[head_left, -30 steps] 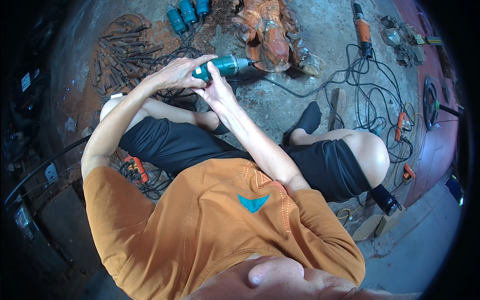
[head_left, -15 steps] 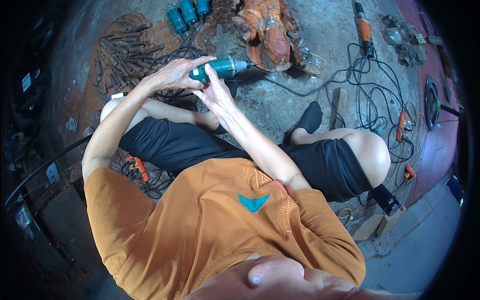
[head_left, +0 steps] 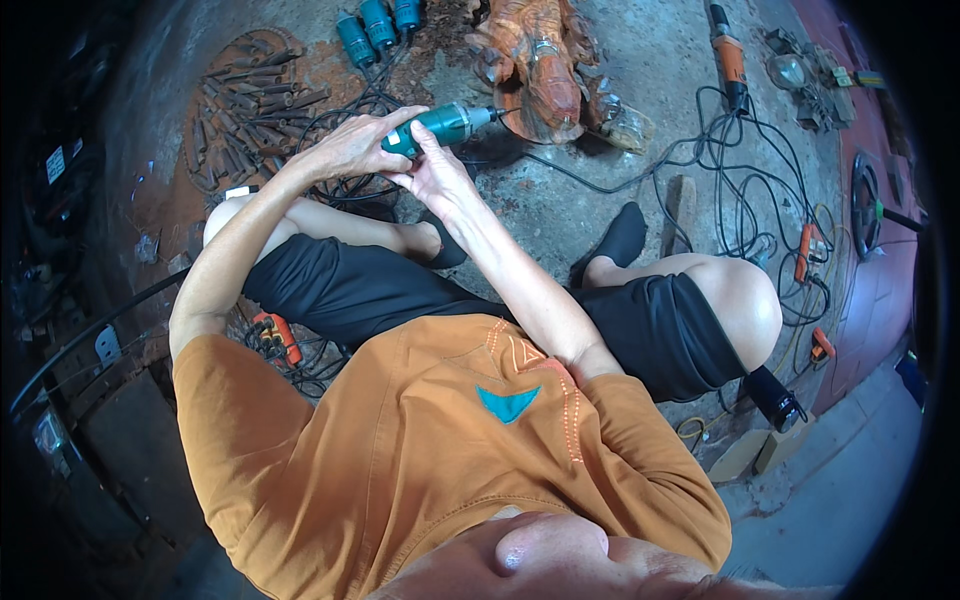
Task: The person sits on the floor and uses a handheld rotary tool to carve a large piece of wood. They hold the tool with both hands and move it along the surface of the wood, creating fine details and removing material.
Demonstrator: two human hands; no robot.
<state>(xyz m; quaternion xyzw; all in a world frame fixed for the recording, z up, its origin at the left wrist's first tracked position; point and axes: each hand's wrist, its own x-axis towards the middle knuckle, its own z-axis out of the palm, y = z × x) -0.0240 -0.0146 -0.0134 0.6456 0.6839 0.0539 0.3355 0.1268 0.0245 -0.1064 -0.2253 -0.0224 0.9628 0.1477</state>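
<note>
A green straight die grinder (head_left: 446, 124) with a grey nose and a thin bit is held between my two hands. My left hand (head_left: 350, 148) closes round its rear end. From below, my right hand (head_left: 438, 182) grips the body, thumb laid along its side. The tool points right and slightly away from me. Its bit reaches the near left edge of a reddish-brown wood carving (head_left: 553, 88) on the floor; whether it touches the wood I cannot tell.
Several turquoise power tools (head_left: 377, 24) stand beyond my hands, left of the carving. A pile of carving bits and gouges (head_left: 250, 105) lies far left. An orange grinder (head_left: 730, 60) with tangled black cables (head_left: 740, 190) is at right. A wood block (head_left: 680, 212) lies near my foot.
The die grinder has shifted slightly up and tilted, its nose now higher and its bit closer to the carving's near left edge. Both hands keep their hold.
</note>
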